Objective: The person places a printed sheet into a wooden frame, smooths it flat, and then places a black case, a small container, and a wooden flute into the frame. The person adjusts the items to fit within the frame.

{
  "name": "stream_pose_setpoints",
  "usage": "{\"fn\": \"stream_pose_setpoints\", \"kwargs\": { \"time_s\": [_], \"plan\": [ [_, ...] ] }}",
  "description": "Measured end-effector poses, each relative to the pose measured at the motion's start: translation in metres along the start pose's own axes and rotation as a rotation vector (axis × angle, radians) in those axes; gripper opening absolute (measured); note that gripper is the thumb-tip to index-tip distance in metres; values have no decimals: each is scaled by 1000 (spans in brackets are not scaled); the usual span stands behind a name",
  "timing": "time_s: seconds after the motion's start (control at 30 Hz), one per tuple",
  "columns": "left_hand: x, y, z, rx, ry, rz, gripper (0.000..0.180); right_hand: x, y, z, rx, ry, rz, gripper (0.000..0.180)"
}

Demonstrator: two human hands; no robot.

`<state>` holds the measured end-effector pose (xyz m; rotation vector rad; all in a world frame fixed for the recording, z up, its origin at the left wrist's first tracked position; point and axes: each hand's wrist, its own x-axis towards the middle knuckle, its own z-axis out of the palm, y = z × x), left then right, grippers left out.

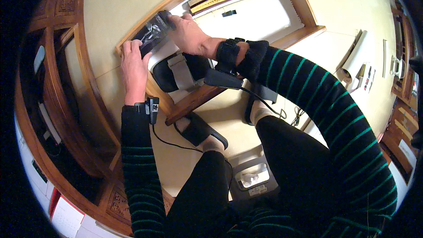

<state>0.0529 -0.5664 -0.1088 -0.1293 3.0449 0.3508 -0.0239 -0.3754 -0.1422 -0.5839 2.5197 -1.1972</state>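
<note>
- Dark packet (152,33), flat and glossy, is held up between both hands over the wooden frame edge (194,97), above the floor.
- Left hand (133,68): grip clenched on the packet's lower end.
- Right hand (189,33): grip clenched on its upper end.
- Step in hand looks like handling or opening the packet; any pull apart would call for firm pinches at both ends.

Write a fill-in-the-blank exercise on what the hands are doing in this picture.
1. Both hands grip a flat, dark, glossy ___.
2. The left hand holds its lower end and the ___ hand its upper end.
3. Each wrist wears a black ___ with a cable.
4. The sleeves are black with ___ stripes.

Missing words: packet; right; strap; green
</note>
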Motion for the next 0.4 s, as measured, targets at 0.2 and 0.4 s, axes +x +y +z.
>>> {"fn": "stream_pose_setpoints", "kwargs": {
  "time_s": [0.2, 0.4],
  "plan": [
    [-2, -1, 2, -65, 29, 15, 47, -15, 11, -29, 138, -31, 195, 59],
    [-7, 1, -7, -203, 46, -5, 55, -15, 34, -55, 461, 53, 367, 60]
  ]
}}
